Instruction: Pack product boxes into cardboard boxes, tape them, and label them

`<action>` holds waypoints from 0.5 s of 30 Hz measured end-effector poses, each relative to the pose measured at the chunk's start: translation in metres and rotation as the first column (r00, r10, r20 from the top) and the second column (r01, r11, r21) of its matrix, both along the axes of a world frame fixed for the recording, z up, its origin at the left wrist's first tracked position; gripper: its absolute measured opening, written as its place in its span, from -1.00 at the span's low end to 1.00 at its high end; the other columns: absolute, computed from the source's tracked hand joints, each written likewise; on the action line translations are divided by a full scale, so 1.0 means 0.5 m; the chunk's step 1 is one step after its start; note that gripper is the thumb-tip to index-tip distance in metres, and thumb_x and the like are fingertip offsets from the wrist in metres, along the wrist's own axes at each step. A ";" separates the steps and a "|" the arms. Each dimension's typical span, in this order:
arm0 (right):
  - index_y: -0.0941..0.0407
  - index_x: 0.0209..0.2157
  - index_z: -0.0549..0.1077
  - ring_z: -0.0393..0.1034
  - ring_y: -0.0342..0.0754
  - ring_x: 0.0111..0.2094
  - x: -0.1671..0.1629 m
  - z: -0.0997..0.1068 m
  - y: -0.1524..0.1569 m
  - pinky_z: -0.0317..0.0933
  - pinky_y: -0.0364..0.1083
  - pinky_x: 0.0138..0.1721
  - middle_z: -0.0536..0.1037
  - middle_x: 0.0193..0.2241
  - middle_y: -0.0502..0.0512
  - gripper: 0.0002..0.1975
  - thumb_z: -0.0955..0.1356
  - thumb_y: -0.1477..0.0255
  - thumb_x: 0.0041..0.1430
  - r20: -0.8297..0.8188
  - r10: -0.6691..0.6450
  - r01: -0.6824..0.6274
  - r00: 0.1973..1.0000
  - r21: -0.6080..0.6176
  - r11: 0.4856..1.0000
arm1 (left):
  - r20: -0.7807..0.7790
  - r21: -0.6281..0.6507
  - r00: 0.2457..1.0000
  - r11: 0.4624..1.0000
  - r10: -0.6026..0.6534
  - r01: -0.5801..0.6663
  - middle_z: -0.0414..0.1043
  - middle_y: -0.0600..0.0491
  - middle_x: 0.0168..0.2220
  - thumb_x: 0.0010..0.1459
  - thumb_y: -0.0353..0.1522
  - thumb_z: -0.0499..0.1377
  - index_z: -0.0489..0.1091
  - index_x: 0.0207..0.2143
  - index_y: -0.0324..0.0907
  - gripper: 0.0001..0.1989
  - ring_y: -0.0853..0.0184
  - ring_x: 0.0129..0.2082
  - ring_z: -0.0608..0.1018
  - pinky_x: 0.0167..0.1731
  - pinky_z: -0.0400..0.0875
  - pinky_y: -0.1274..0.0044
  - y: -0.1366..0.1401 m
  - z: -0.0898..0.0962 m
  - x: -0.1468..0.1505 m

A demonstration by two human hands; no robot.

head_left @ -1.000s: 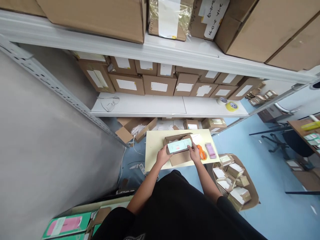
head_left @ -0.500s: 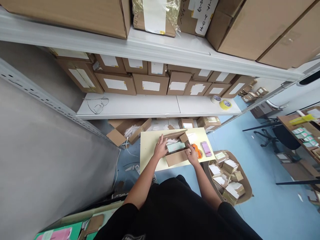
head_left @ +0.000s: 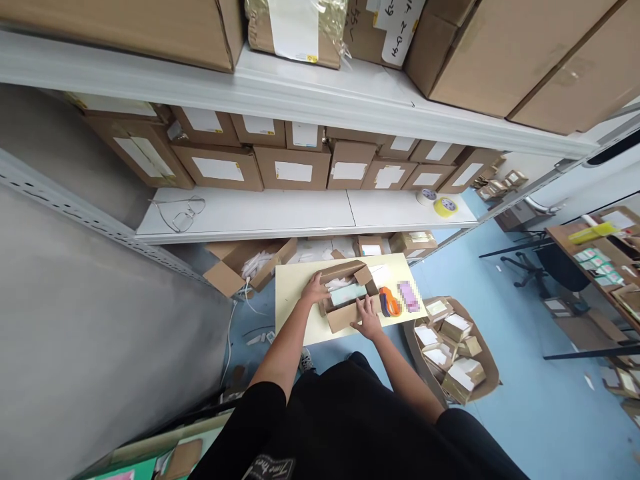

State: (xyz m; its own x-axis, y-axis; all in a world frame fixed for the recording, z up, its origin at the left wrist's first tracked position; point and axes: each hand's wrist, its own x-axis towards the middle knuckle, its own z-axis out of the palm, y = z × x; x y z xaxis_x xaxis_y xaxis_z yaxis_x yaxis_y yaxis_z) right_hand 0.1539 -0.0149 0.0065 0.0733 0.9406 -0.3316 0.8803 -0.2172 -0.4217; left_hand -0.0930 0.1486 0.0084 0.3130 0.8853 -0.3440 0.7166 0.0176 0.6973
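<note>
An open cardboard box (head_left: 342, 320) sits on the pale yellow tabletop (head_left: 293, 313), flaps spread. Inside it lie a pale mint-green box (head_left: 349, 294) and some crumpled white packing paper (head_left: 338, 284). My left hand (head_left: 315, 289) rests over the box's left end, fingers stretched along the edge. My right hand (head_left: 368, 319) lies with fingers spread on the near flap. Just right of the box is an orange tape dispenser (head_left: 390, 302), and beyond it a blurred purple item (head_left: 409, 296).
A large carton (head_left: 493, 370) full of small labelled boxes stands on the floor at right. Eyeglasses (head_left: 184, 217) and two tape rolls (head_left: 445, 207) lie on the shelf (head_left: 280, 212) ahead. An open box (head_left: 225, 277) with white paper is at left under it.
My right hand has moved from the box's right end to its near flap, and its fingers have spread. The left hand stays at the left end. The view has shifted slightly.
</note>
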 end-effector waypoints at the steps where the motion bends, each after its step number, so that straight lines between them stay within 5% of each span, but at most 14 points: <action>1: -0.04 0.47 0.03 -0.47 0.38 0.50 -0.006 -0.004 -0.002 0.03 0.35 0.31 -0.28 0.52 0.27 -0.01 0.50 0.24 0.10 0.025 -0.001 0.001 1.000 0.017 1.000 | -0.003 -0.013 1.000 1.000 -0.004 0.004 0.13 -0.32 0.40 -0.08 -0.27 0.48 0.08 0.37 -0.20 0.02 -0.03 0.37 0.30 0.27 0.26 0.29 0.003 0.000 -0.001; 3: -0.02 0.47 0.00 -0.49 0.36 0.51 -0.015 -0.007 -0.004 0.07 0.31 0.29 -0.31 0.52 0.28 -0.04 0.48 0.22 0.16 0.067 0.006 -0.008 0.998 0.032 0.999 | -0.019 -0.034 1.000 0.999 -0.007 0.007 0.20 -0.28 0.37 -0.08 -0.26 0.47 0.10 0.37 -0.15 0.01 -0.01 0.33 0.35 0.24 0.30 0.29 0.004 0.004 0.000; 6: -0.01 0.49 -0.08 -0.50 0.34 0.51 -0.026 -0.002 -0.002 0.12 0.27 0.27 -0.37 0.52 0.27 -0.09 0.41 0.21 0.25 0.149 0.017 -0.013 0.989 -0.026 1.000 | -0.047 0.022 0.999 1.000 0.014 -0.012 -0.06 -0.27 0.48 -0.04 -0.22 0.46 -0.01 0.44 -0.11 0.08 -0.05 0.41 0.22 0.27 0.27 0.28 -0.023 0.013 0.007; 11: 0.00 0.50 -0.15 -0.47 0.33 0.51 -0.042 0.017 -0.002 0.14 0.20 0.25 -0.42 0.52 0.27 -0.14 0.34 0.23 0.34 0.271 0.034 -0.014 0.962 -0.075 0.997 | -0.037 0.217 0.994 0.972 0.099 -0.088 -0.39 -0.10 0.55 0.16 -0.15 0.33 0.15 0.40 -0.07 -0.20 -0.08 0.43 0.17 0.28 0.27 0.28 -0.146 0.017 0.026; 15: 0.01 0.50 -0.09 -0.38 0.36 0.50 -0.047 0.021 -0.007 0.04 0.23 0.30 -0.34 0.52 0.29 -0.19 0.32 0.25 0.35 0.301 0.034 -0.025 0.953 -0.034 0.999 | -0.030 0.155 0.998 0.987 0.050 -0.045 -0.46 -0.13 0.55 0.07 -0.19 0.42 0.22 0.36 -0.10 -0.16 -0.15 0.38 0.26 0.21 0.37 0.25 -0.245 -0.004 0.041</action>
